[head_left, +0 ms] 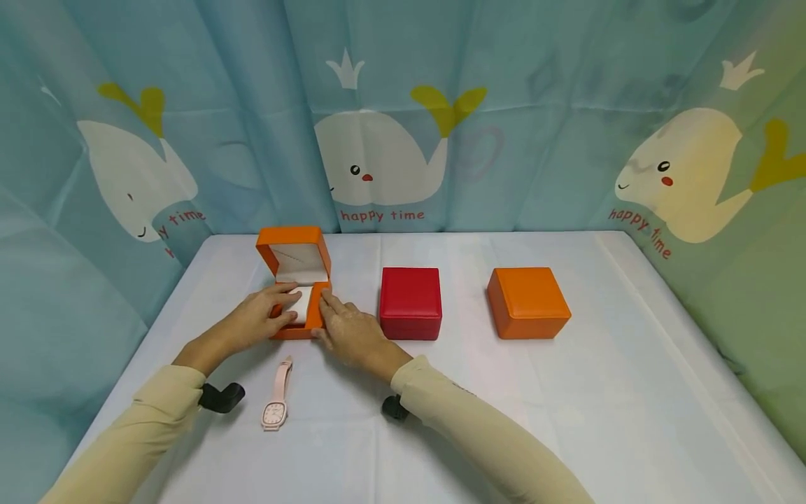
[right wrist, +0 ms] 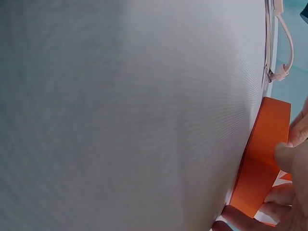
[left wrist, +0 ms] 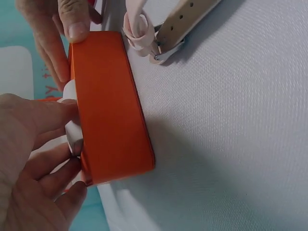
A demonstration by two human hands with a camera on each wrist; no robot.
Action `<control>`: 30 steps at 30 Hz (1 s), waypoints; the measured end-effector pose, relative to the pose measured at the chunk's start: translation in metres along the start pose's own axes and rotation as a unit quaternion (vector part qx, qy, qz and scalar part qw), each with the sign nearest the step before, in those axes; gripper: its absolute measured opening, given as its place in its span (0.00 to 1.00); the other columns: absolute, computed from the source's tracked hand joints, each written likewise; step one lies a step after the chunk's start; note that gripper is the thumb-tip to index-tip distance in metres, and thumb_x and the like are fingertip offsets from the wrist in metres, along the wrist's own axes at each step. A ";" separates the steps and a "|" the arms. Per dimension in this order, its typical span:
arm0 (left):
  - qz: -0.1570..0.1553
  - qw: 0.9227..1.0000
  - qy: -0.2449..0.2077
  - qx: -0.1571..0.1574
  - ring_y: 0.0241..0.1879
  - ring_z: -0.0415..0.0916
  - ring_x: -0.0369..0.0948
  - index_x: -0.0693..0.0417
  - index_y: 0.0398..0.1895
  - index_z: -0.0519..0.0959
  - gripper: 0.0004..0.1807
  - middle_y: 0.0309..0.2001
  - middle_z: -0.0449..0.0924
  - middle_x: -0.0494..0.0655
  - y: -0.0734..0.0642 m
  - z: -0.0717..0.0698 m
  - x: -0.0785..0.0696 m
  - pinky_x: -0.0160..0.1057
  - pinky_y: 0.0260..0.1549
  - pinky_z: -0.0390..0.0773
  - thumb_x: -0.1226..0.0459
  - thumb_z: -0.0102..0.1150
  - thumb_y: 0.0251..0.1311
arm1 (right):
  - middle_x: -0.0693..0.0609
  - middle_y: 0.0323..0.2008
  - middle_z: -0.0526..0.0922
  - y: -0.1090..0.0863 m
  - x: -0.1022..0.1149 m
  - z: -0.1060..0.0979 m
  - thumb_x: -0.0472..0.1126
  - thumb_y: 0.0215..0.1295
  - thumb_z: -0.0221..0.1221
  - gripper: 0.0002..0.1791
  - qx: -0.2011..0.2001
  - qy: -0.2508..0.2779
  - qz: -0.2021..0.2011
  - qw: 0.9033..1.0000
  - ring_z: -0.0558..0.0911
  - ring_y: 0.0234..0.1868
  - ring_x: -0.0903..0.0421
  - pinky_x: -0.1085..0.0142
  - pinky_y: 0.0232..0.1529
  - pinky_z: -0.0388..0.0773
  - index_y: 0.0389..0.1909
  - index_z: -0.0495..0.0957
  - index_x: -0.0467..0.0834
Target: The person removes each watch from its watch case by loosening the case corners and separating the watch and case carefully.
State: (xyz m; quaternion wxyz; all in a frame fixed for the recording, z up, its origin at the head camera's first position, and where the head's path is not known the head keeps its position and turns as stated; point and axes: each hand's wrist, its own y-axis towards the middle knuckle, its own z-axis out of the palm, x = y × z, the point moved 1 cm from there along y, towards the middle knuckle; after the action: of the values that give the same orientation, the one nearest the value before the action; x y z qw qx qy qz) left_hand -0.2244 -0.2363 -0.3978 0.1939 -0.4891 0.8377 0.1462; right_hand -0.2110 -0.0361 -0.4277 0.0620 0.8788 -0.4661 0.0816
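An orange watch box (head_left: 292, 334) stands at the table's back left with its lid (head_left: 297, 260) raised, showing a pale lining. Inside it sits a white cushion (head_left: 302, 305). My left hand (head_left: 254, 316) reaches in from the left, its thumb and fingers pinching the cushion at the box's opening. On the box's right side, my right hand (head_left: 355, 336) grips the wall, with the thumb (right wrist: 284, 156) on the front face and the fingers along the side. A pink watch (head_left: 275, 413) lies on the table in front of the box, strap pointing away.
A closed red box (head_left: 411, 304) stands just right of my right hand. Farther right is a closed orange box (head_left: 529, 302). The white-covered table (head_left: 491, 420) ends at a blue curtain (head_left: 541, 161) printed with whales.
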 end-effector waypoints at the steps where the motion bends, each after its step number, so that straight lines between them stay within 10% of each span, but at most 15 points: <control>1: 0.001 1.000 0.005 -0.005 0.67 0.64 0.66 0.76 0.63 0.74 0.24 0.68 0.66 0.71 0.000 0.001 0.000 0.64 0.63 0.64 0.68 0.63 0.68 | 0.50 0.78 0.57 0.000 0.000 0.000 0.59 0.78 0.50 0.37 -0.001 -0.001 0.000 1.000 0.74 0.66 0.51 0.60 0.60 0.76 0.78 0.59 0.42; 11: -0.019 0.996 0.089 -0.024 0.64 0.69 0.63 0.72 0.63 0.76 0.25 0.67 0.69 0.67 0.000 0.007 -0.005 0.63 0.59 0.70 0.66 0.63 0.67 | 0.51 0.79 0.56 -0.001 0.000 -0.002 0.59 0.77 0.50 0.38 0.004 -0.001 0.006 1.000 0.74 0.67 0.51 0.59 0.61 0.75 0.78 0.59 0.42; 20: -0.060 0.995 0.055 -0.063 0.61 0.71 0.64 0.68 0.61 0.78 0.24 0.66 0.70 0.64 -0.005 0.009 -0.010 0.67 0.55 0.72 0.65 0.65 0.63 | 0.51 0.78 0.57 0.000 0.003 0.001 0.59 0.77 0.51 0.38 0.004 0.009 0.004 1.000 0.73 0.66 0.51 0.59 0.59 0.77 0.78 0.59 0.42; 25: -0.057 0.982 0.043 -0.176 0.57 0.75 0.60 0.63 0.54 0.81 0.20 0.59 0.77 0.60 -0.006 0.003 -0.019 0.66 0.48 0.76 0.64 0.67 0.60 | 0.51 0.79 0.56 -0.001 0.003 0.000 0.58 0.77 0.51 0.37 0.004 0.004 0.008 1.000 0.73 0.67 0.52 0.59 0.58 0.76 0.79 0.59 0.42; 30: 0.002 0.939 0.047 -0.340 0.44 0.77 0.55 0.61 0.44 0.82 0.13 0.42 0.81 0.56 0.003 -0.007 -0.028 0.59 0.37 0.79 0.64 0.68 0.57 | 0.51 0.79 0.55 -0.001 0.002 0.000 0.58 0.78 0.51 0.37 0.003 0.008 0.010 1.000 0.72 0.67 0.52 0.59 0.59 0.76 0.79 0.59 0.42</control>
State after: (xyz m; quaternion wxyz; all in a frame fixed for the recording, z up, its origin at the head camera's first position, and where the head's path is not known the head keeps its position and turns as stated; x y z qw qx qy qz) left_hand -0.2157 -0.2163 -0.3787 -0.0242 -0.5310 0.7469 0.3996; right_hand -0.2092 -0.0370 -0.4276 0.0618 0.8735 -0.4742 0.0906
